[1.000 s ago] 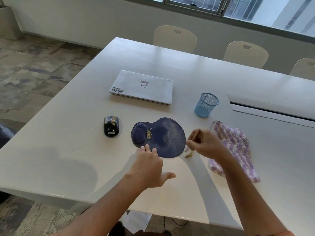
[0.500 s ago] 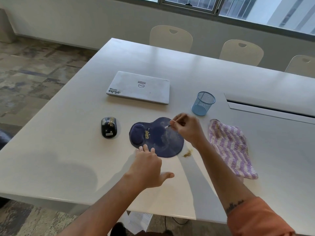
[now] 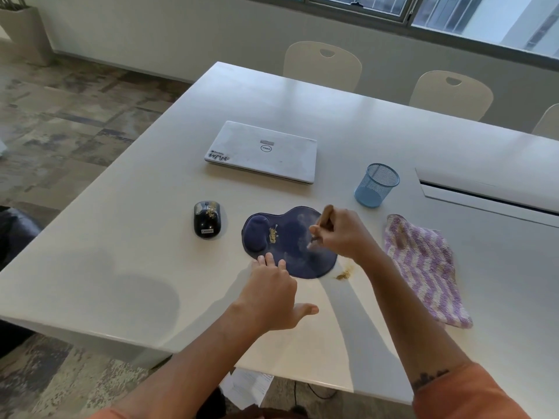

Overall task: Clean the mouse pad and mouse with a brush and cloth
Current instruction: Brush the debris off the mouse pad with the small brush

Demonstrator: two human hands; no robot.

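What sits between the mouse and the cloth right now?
The head view shows the mouse pad lying between the mouse and cloth, with the right hand brushing it.

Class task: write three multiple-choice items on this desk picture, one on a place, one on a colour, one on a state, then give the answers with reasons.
1. Where is the mouse?
A. left of the pad
B. on the laptop
C. in the cup

2. What colour is the cup?
A. red
B. blue
C. black

3. The laptop is
A. open
B. closed
C. standing on edge

Answers:
1 A, it lies on the table beside the pad.
2 B, its mesh is light blue.
3 B, its lid lies flat, logo up.
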